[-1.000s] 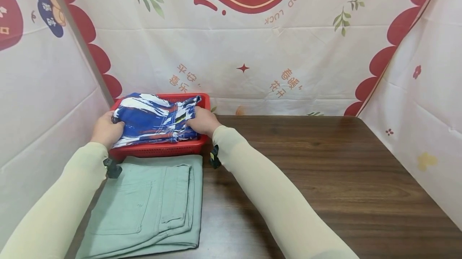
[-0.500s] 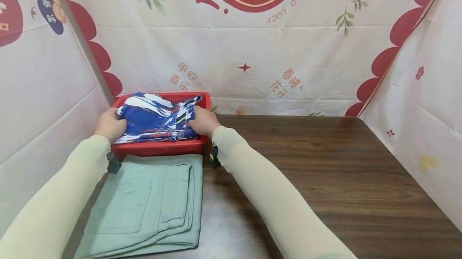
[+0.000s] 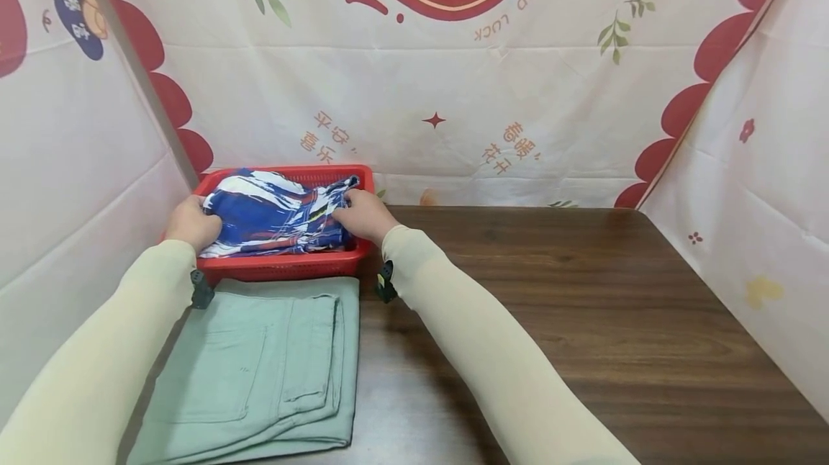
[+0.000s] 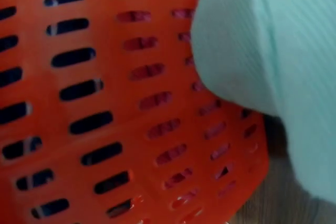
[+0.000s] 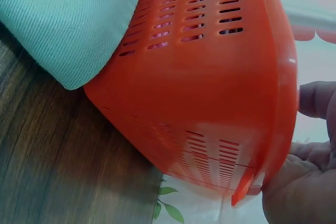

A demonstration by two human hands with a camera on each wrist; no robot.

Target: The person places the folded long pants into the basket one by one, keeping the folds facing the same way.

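hands at the red slotted basket (image 3: 291, 263), back left corner of the dark wood table (image 3: 583, 292). folded blue-white-red patterned garment (image 3: 272, 211) lies inside it. left hand (image 3: 189, 224) curled around the garment's left edge; right hand (image 3: 364, 214) with fingers bent onto its right edge, thumb side tucked at the basket rim. both grip the cloth, as far as the head view shows. wrist views give only basket wall (image 5: 210, 77) and green cloth. folded sage-green trousers (image 3: 259, 371) lie just in front of the basket, touching its near wall.

judgement: step in hand is seating the patterned garment in the basket, nearly done. next move likely calls for letting go without dragging folds loose.
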